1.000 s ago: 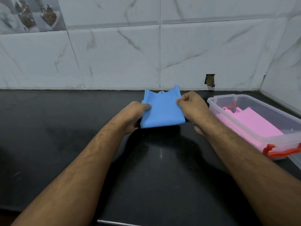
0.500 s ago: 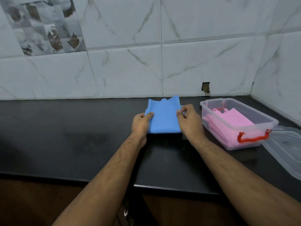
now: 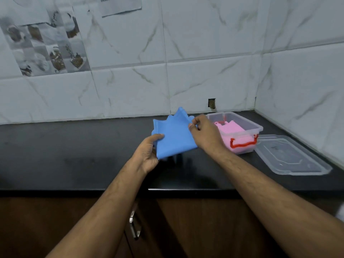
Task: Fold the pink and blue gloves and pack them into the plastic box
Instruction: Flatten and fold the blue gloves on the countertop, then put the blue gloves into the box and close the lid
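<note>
Holding the folded blue glove (image 3: 174,135) just above the black counter (image 3: 74,146), I pinch its near left corner with my left hand (image 3: 149,153), thumb on top, while my right hand (image 3: 204,135) pinches its right edge. Just right of it stands the plastic box (image 3: 249,125), pink glove (image 3: 229,128) inside, its lid (image 3: 292,155) lying beside it.

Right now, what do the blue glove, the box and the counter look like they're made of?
Blue glove: probably silicone or rubber; matte, smooth, bends in soft thick folds. Box: clear plastic, glossy; the pink glove shows through its wall, red handle on the end. Counter: black polished stone, possibly granite; it shows dull reflections.
</note>
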Demonstrator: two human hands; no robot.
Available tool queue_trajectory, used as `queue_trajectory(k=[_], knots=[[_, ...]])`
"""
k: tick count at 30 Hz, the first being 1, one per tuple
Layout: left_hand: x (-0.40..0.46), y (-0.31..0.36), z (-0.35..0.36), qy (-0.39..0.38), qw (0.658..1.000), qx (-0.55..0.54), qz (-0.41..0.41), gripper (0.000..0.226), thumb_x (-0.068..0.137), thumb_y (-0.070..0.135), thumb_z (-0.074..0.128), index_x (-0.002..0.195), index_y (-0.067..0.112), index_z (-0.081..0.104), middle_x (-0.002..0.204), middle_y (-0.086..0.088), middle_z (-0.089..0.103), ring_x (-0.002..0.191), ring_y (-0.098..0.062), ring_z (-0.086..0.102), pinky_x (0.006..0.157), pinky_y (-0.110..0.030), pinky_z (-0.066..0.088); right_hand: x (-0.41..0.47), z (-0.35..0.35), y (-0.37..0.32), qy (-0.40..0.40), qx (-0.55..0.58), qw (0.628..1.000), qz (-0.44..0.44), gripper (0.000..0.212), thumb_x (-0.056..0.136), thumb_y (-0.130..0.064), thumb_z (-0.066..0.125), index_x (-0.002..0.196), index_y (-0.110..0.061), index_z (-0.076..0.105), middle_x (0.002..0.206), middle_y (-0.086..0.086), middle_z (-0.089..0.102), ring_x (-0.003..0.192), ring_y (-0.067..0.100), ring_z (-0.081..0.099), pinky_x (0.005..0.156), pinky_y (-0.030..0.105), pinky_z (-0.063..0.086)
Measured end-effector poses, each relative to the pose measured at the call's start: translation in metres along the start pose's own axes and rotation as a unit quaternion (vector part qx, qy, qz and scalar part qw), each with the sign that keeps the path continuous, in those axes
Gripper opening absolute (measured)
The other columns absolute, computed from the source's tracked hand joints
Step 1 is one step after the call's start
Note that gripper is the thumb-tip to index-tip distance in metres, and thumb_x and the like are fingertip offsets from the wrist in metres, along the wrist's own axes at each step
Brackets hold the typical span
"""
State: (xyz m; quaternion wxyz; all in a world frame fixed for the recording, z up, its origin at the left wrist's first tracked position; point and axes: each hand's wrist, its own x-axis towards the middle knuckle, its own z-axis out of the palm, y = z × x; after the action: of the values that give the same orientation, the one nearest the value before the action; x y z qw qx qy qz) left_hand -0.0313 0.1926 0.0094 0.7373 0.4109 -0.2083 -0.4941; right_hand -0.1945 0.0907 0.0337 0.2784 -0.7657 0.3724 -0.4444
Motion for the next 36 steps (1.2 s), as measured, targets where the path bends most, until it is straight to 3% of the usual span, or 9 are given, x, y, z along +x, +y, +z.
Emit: queue_trajectory(k=[3, 6, 10, 13, 21, 26, 30, 34, 36], knots=[[0.005, 0.015, 0.03, -0.024, 0.999, -0.001, 0.027, 0.041, 0.09, 0.001, 0.059, 0.13, 0.008, 0.062, 0.126, -0.016, 0.072, 0.1, -0.031, 0.074, 0.078, -0.042, 0.065, 0.015, -0.03, -0.017, 0.01, -0.001, 1.0, -0.011, 0.01, 0.097, -0.027, 0.056, 0.1, -0.018, 0.058, 0.078, -0.006, 0.055, 0.07, 0.012, 0.051, 0.053, 0.023, 0.032], [0.012, 0.03, 0.062, -0.051, 0.997, 0.02, 0.045, 0.035, 0.091, 0.003, 0.059, 0.125, 0.006, 0.065, 0.115, -0.013, 0.077, 0.094, -0.028, 0.076, 0.074, -0.039, 0.065, 0.034, -0.059, -0.026, 0.008, 0.036, 0.999, 0.004, 0.007, 0.095, -0.025, 0.058, 0.098, -0.019, 0.058, 0.086, -0.002, 0.059, 0.078, 0.017, 0.055, 0.06, 0.028, 0.041], [0.028, 0.034, 0.1, -0.089, 0.991, 0.059, 0.075, 0.027, 0.091, 0.005, 0.064, 0.117, 0.009, 0.07, 0.111, -0.013, 0.078, 0.097, -0.03, 0.076, 0.083, -0.047, 0.063, 0.057, -0.091, -0.02, -0.002, 0.106, 0.992, 0.068, 0.007, 0.093, -0.02, 0.059, 0.099, -0.016, 0.058, 0.099, 0.007, 0.063, 0.081, 0.025, 0.06, 0.06, 0.034, 0.047], [0.046, 0.023, 0.121, -0.095, 0.988, 0.078, 0.09, 0.029, 0.09, 0.002, 0.064, 0.119, 0.008, 0.068, 0.117, -0.015, 0.076, 0.103, -0.033, 0.072, 0.093, -0.052, 0.059, 0.068, -0.109, -0.008, 0.01, 0.117, 0.988, 0.101, 0.014, 0.09, -0.01, 0.058, 0.102, -0.017, 0.055, 0.104, 0.009, 0.065, 0.082, 0.02, 0.062, 0.063, 0.031, 0.05], [0.097, -0.015, 0.151, -0.11, 0.978, 0.121, 0.131, 0.044, 0.092, 0.004, 0.07, 0.135, 0.005, 0.059, 0.128, -0.015, 0.071, 0.108, -0.029, 0.07, 0.094, -0.049, 0.057, 0.092, -0.141, 0.016, 0.052, 0.104, 0.985, 0.131, 0.037, 0.087, -0.003, 0.054, 0.119, -0.021, 0.05, 0.101, 0.007, 0.064, 0.076, 0.016, 0.062, 0.056, 0.028, 0.047], [0.122, -0.031, 0.158, -0.159, 0.971, 0.117, 0.135, 0.042, 0.094, 0.003, 0.069, 0.134, 0.005, 0.058, 0.121, -0.01, 0.075, 0.104, -0.022, 0.074, 0.081, -0.036, 0.063, 0.112, -0.143, 0.03, 0.093, 0.017, 0.989, 0.11, 0.038, 0.088, -0.005, 0.044, 0.12, -0.024, 0.045, 0.091, -0.002, 0.059, 0.073, 0.011, 0.056, 0.055, 0.028, 0.039], [0.131, -0.036, 0.159, -0.165, 0.969, 0.153, 0.107, 0.055, 0.091, 0.004, 0.074, 0.14, 0.008, 0.049, 0.127, -0.015, 0.071, 0.112, -0.029, 0.071, 0.093, -0.045, 0.059, 0.122, -0.139, 0.047, 0.041, -0.047, 0.981, 0.185, 0.046, 0.089, -0.002, 0.036, 0.132, -0.016, 0.04, 0.109, 0.004, 0.055, 0.09, 0.021, 0.057, 0.062, 0.029, 0.043], [0.132, -0.036, 0.153, -0.143, 0.964, 0.21, 0.082, 0.084, 0.088, 0.011, 0.08, 0.153, 0.015, 0.027, 0.123, -0.015, 0.069, 0.111, -0.028, 0.071, 0.084, -0.039, 0.062, 0.123, -0.136, 0.064, -0.037, -0.118, 0.965, 0.232, 0.028, 0.089, 0.01, 0.035, 0.096, -0.005, 0.058, 0.087, 0.01, 0.058, 0.069, 0.022, 0.052, 0.053, 0.02, 0.037], [0.13, -0.037, 0.152, -0.136, 0.949, 0.259, 0.114, 0.085, 0.09, 0.015, 0.078, 0.155, 0.02, 0.023, 0.114, -0.006, 0.068, 0.105, -0.019, 0.07, 0.077, -0.031, 0.059, 0.12, -0.135, 0.069, -0.034, -0.15, 0.963, 0.221, 0.028, 0.087, 0.007, 0.038, 0.099, 0.0, 0.062, 0.09, 0.013, 0.06, 0.077, 0.026, 0.054, 0.06, 0.026, 0.039]])
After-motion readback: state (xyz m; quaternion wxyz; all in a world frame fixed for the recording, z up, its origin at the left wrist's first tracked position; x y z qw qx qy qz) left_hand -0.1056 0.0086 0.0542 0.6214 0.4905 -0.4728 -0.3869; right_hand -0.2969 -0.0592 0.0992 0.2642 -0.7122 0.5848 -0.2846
